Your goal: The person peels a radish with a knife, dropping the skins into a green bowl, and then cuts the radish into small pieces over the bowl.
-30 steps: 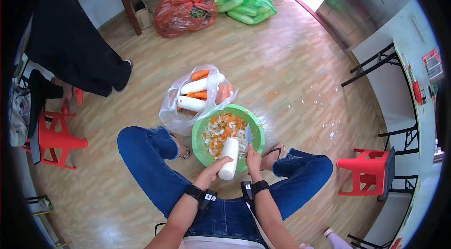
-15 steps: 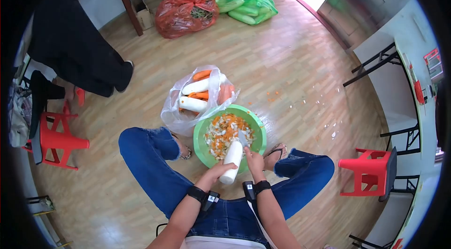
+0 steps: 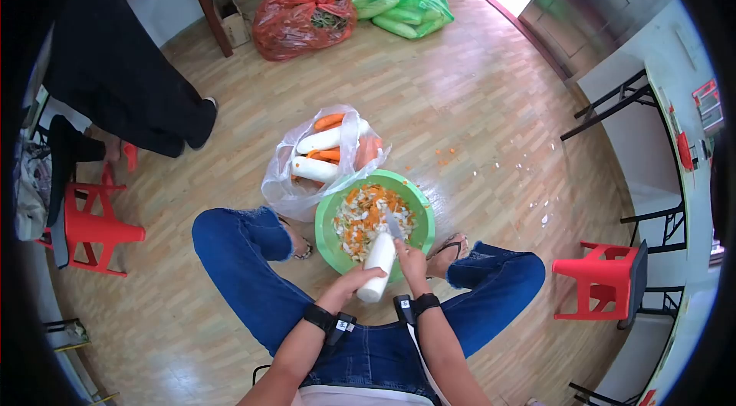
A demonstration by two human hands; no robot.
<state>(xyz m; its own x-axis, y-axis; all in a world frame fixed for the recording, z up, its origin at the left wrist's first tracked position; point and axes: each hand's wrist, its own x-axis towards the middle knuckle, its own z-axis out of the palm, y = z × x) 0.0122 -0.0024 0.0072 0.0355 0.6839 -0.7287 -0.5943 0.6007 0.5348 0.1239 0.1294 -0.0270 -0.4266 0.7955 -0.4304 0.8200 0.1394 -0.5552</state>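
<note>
My left hand [image 3: 354, 283] is wrapped round the lower part of a peeled white radish [image 3: 378, 264], which leans over the near rim of a green basin [image 3: 326, 241]. In my right hand [image 3: 412, 262] is a knife [image 3: 393, 225], its blade pointing away from me beside the top of the radish; the handle is hidden by the fingers. White and orange chopped pieces [image 3: 368, 210] cover the basin's bottom. Just behind the basin, an open clear plastic bag [image 3: 287, 187] holds several white radishes [image 3: 316, 169] and carrots [image 3: 330, 121].
A red bag [image 3: 303, 26] and green bags of long vegetables [image 3: 406, 11] lie at the back. Red stools [image 3: 103, 226] stand left and right. At left stands a person in black clothes [image 3: 126, 69]. Scraps [image 3: 544, 218] dot the floor on the right.
The knife blade has shifted slightly left and turned in my right hand. My left hand and the radish stay almost where they were.
</note>
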